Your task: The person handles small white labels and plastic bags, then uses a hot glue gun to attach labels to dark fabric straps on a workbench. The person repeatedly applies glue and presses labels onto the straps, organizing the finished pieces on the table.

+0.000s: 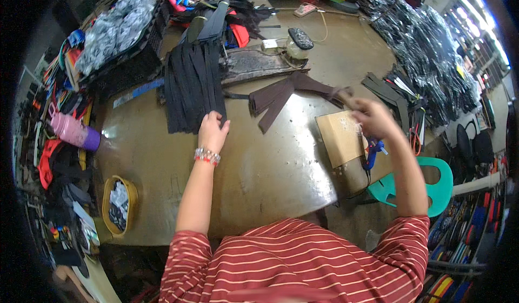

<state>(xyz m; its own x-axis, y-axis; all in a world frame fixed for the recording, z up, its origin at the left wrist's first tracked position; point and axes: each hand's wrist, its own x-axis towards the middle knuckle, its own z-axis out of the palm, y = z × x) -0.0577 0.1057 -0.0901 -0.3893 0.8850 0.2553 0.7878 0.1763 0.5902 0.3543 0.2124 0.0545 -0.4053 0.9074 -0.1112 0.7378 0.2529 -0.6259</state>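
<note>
A thick bundle of black fabric strips (193,87) lies at the left centre of the table. At its lower right end my left hand (213,133) has its fingers curled in against the strip ends, seemingly pinching one. Dark brown strips (278,100) fan out to the left from a gathered middle. Their narrow right end reaches toward my right hand (373,118), which is blurred and closed around what looks like a brown strip end. Below that hand are a piece of brown cardboard (339,140) and a blue glue gun (372,153) at the table's right edge.
A black crate (127,65) with clear plastic stands far left. Nearer are a pink-purple bottle (75,130) and a yellow basket (133,206). A metal bar (265,68) and a jar with a dark lid (299,42) sit behind; a green stool (442,181) stands right.
</note>
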